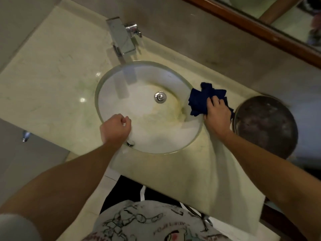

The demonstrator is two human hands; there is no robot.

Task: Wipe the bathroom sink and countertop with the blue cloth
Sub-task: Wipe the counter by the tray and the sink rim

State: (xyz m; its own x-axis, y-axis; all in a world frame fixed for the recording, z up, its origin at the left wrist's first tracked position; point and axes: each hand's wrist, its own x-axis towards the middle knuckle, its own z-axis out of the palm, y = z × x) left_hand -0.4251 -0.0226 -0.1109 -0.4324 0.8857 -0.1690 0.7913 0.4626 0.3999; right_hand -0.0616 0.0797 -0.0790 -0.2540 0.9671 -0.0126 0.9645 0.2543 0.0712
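The pale marble tabletop spreads wide under me, running from the wall at the back down to the edge against my body, with faint greenish streaks on it left of the basin. Set on it is the round glass sink, a clear bowl with a thick rim and a yellowish stain spreading from the middle toward its right side. To the right of the sink, just beside it, sits a dark round metal bowl, dull and mottled inside. Behind the sink a square chrome faucet comes off the back of the tabletop and reaches over the rim. A wooden mirror frame crosses the upper right corner.

The blue cloth lies bunched over the sink's right rim, between the basin and the metal bowl. My right hand is on top of it, fingers curled into the fabric and gripping it against the rim. My left hand hangs over the near left rim of the sink, fingers curled loosely inward with nothing in them. The chrome drain plug sits at the bottom of the basin.
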